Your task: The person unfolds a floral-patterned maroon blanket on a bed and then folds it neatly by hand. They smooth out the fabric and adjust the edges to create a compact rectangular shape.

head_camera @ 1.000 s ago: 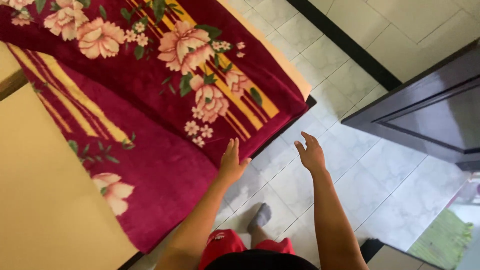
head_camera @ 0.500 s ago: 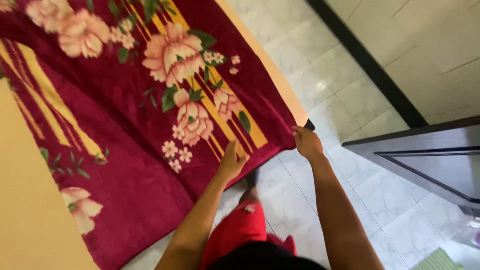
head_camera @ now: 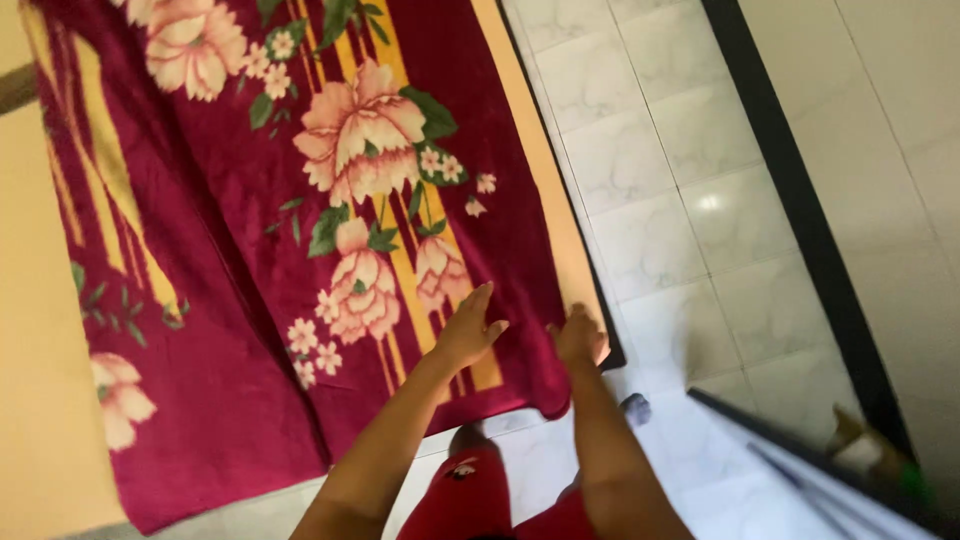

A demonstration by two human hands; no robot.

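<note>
Blanket (head_camera: 250, 300), maroon with pink flowers and yellow stripes, lies spread over the bed (head_camera: 40, 400), its near edge hanging off the side toward you. Your left hand (head_camera: 468, 330) rests flat on the blanket, fingers open and spread, gripping nothing. Your right hand (head_camera: 578, 335) sits at the blanket's near right corner, at the edge of the cloth; blurred, so you can't tell whether the fingers are closed on it. Both hands are close together. White marble tile floor (head_camera: 680, 200) runs to the right of the bed, crossed by a dark strip. Red shorts (head_camera: 470, 500) show below your arms.
</note>
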